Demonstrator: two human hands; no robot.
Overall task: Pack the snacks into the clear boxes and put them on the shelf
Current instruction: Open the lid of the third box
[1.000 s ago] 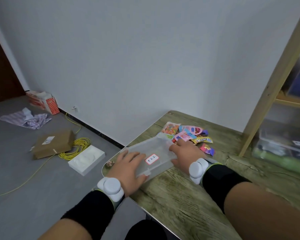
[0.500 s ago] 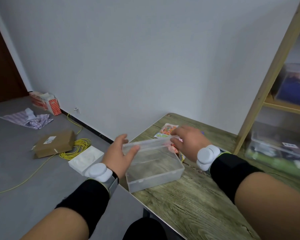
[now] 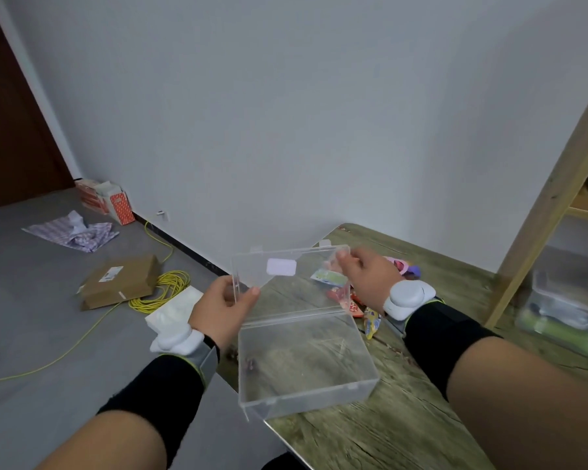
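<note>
The left edge of the raised lid [image 3: 286,276] is pinched by the thumb and fingers of the left hand [image 3: 223,307]. Its far right corner is gripped by the curled fingers of the right hand [image 3: 370,281]. The clear box [image 3: 306,364] is set at the table's [image 3: 421,418] near left edge, with the snacks [image 3: 353,305] heaped just beyond it.
</note>
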